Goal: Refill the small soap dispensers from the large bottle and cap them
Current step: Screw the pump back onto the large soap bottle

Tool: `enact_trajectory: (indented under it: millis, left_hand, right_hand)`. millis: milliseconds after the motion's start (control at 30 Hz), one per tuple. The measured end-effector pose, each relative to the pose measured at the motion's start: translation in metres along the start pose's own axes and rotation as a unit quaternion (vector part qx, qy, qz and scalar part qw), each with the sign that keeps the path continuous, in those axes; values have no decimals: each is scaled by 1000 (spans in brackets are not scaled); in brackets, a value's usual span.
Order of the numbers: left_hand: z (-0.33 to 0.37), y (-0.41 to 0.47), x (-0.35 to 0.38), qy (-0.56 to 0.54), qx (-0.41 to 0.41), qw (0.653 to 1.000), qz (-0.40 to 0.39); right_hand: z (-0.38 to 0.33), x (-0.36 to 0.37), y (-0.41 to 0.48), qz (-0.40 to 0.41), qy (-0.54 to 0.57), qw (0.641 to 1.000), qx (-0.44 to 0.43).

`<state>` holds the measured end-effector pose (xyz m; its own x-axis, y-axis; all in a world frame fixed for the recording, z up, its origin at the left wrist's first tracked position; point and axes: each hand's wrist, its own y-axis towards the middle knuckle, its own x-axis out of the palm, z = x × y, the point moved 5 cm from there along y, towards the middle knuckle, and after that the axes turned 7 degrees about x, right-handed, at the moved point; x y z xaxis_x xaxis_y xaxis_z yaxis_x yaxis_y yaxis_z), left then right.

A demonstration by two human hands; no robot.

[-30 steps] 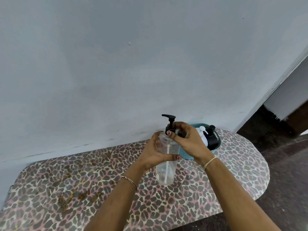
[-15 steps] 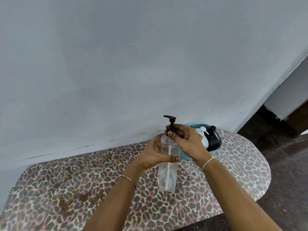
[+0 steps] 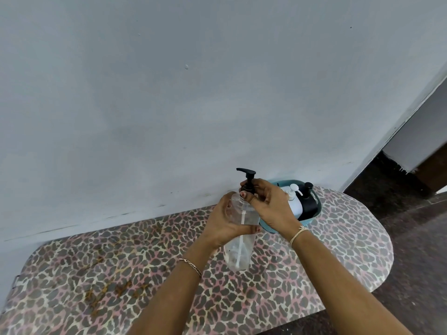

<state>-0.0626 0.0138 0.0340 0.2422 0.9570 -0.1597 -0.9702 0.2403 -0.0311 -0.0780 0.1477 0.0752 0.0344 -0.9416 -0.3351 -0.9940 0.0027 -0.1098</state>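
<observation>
A clear plastic dispenser bottle [image 3: 239, 252] is held above the table, nearly upright, with a white tube visible inside. My left hand [image 3: 225, 223] grips its upper body. My right hand [image 3: 268, 204] pinches the collar of the black pump cap [image 3: 248, 177] at the bottle's neck. The bottle looks almost empty. Behind my right hand, a white dispenser [image 3: 294, 199] and a black dispenser [image 3: 308, 201] stand in a teal basket [image 3: 312, 220].
The leopard-print table [image 3: 145, 274] runs along a pale wall [image 3: 193, 93]. Its rounded right end meets dark floor [image 3: 416, 250]. Brownish stains mark the table's left part. A doorway opens at the far right.
My right hand has shifted slightly on the pump collar while the bottle stays in my left hand; the pump nozzle still points left.
</observation>
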Motion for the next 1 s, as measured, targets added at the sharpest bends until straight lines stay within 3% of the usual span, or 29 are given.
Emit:
enact_trajectory:
  millis: [167,333,467,633,833,1000]
  left_hand:
    - [3,8,-4,16,-11,992,-127]
    - [8,12,1,26,-12,983,-179]
    - [11,12,4,32,8,988,-152]
    - [3,9,8,74,29,992,-97]
    - [-9,8,9,100,36,993,-52]
    - [-11,11,10,88,29,995,-35]
  right_hand:
    - [-19,-16,-1,-4,-63,995,-77]
    - [-22,-16,6,65,-170,982,-53]
    - [-27,-13,5,120,-242,962,-28]
    - [-23,-8,1,148,-249,957,-21]
    - [-20,-7,-2,151,-245,957,-34]
    - [-15,-7,0,142,-248,958,3]
